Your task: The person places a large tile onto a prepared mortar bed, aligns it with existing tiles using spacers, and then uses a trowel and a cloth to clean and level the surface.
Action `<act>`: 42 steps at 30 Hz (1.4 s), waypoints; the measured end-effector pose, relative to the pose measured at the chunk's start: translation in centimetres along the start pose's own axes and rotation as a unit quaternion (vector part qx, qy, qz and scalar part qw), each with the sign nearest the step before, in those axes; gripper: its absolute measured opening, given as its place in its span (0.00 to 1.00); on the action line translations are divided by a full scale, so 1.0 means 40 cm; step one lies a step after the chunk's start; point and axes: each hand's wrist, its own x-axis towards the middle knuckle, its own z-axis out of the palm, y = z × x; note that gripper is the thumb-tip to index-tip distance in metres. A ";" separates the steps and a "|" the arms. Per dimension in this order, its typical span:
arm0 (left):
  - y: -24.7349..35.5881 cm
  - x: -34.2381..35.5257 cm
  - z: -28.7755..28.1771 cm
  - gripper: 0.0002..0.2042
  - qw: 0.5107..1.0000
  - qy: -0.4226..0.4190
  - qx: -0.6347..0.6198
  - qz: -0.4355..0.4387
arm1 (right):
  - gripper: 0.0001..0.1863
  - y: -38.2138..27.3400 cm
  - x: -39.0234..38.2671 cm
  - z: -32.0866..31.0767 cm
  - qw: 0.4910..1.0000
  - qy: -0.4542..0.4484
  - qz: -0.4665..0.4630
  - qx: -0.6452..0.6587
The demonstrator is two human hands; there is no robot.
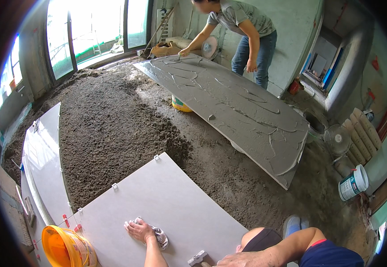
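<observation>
Floor tile (158, 191) lies flat under the left hand (141, 232), whose fingers, apparently pressed together, grip a cloth (162, 240) against its face; wiping appears to be the step in hand, and the next move calls for light, even pressure. On the tile's near side, a hammer (198, 258) lies by the right hand (235, 260), finger state indeterminable. Beyond the tile: loose mortar (109, 124), a coated slab (242, 115), a co-worker (243, 20), glass doors (136, 26).

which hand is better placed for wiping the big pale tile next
Probably the left: the left hand already lies over a crumpled cloth on the pale tile, whereas the right hand is beside the hammer, near the picture's lower edge.
</observation>
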 end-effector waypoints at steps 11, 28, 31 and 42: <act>-0.015 0.008 -0.002 0.21 1.000 -0.003 0.014 0.002 | 0.12 0.008 0.001 0.002 1.000 -0.002 -0.006 0.011; 0.004 -0.004 0.007 0.21 1.000 -0.019 0.005 0.002 | 0.13 0.009 -0.002 0.005 1.000 -0.013 0.006 0.008; 0.006 -0.001 -0.001 0.21 1.000 -0.024 0.007 -0.004 | 0.13 0.009 -0.002 0.004 1.000 -0.012 0.004 0.010; -0.009 0.004 0.009 0.20 0.999 0.042 0.014 0.025 | 0.13 0.012 0.002 0.004 1.000 -0.015 0.000 0.013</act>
